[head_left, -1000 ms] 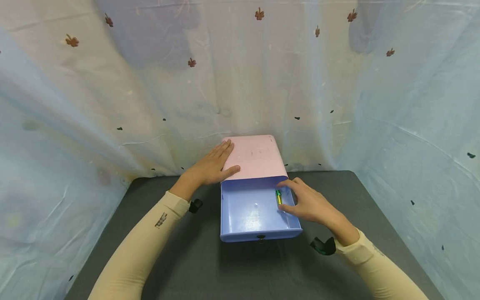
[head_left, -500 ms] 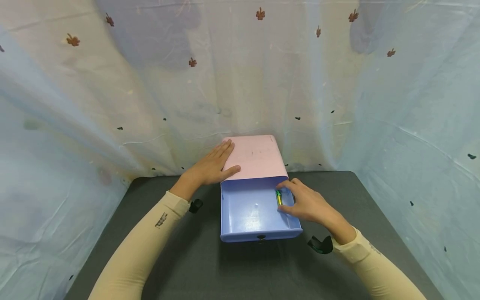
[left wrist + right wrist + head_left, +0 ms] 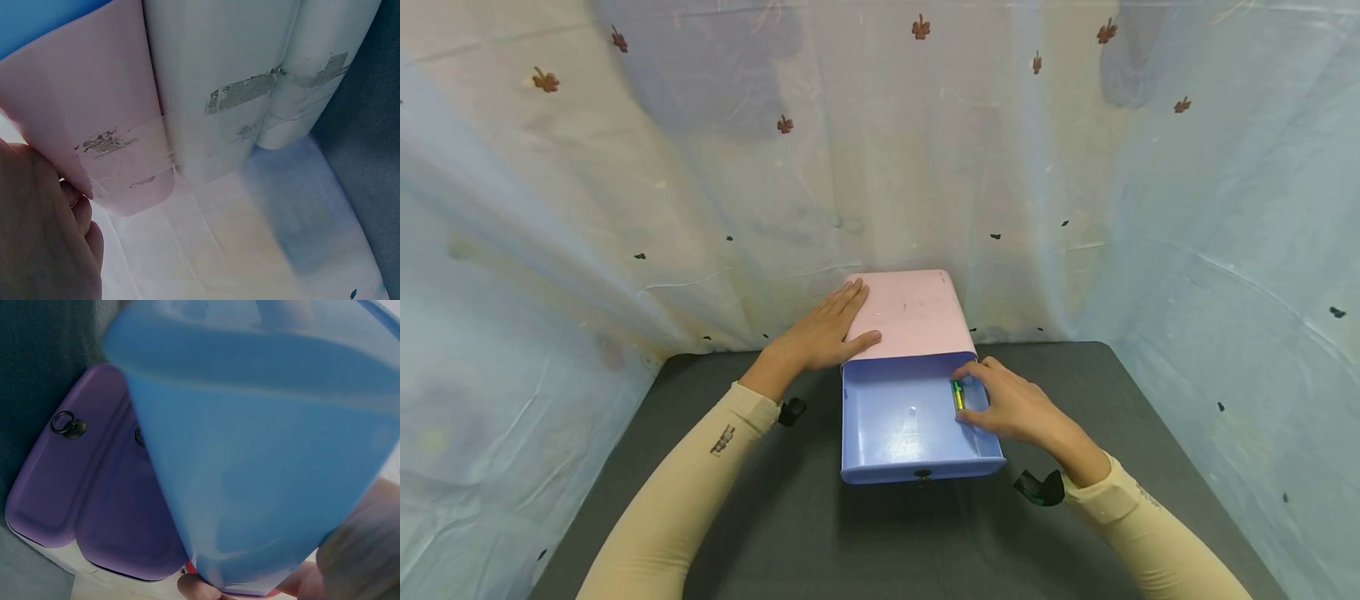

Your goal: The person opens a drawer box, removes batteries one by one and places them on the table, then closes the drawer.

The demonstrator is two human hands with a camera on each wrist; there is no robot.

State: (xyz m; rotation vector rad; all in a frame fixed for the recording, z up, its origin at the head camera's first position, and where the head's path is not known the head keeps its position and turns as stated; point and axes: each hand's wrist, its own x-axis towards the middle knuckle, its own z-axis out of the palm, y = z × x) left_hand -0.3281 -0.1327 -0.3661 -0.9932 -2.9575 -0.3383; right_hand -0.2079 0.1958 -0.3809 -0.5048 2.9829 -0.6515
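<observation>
"Well, how many hands are showing?"

"Two. The left hand (image 3: 823, 333) is resting flat on the pink top of the one chest (image 3: 917, 317), along its left edge, fingers straight and holding nothing. The right hand (image 3: 1018, 404) is reaching over the right edge of the single jutting drawer (image 3: 902, 425)."

"And what is lying inside?"

"I'm counting one small green-and-yellow thing, seemingly a battery (image 3: 958, 396). It is sitting near the drawer's right edge, closer to the back than the front. Thumb and forefinger are curving around its two ends, but I can't tell whether they are clamping it."

"Isn't the right wrist view helping?"

"No, the blue drawer is filling most of it and hiding the battery. It is also partly covering the second of two purple fronts (image 3: 56, 469); one pull ring (image 3: 64, 423) is showing whole, another only at its edge."

"Anything else around?"

"Clear tape (image 3: 144, 147) is running across the chest's tiers, three of them showing in the left wrist view. The chest is standing by the back edge of one dark table (image 3: 752, 533), and a pale curtain (image 3: 880, 150) is hanging behind."
</observation>
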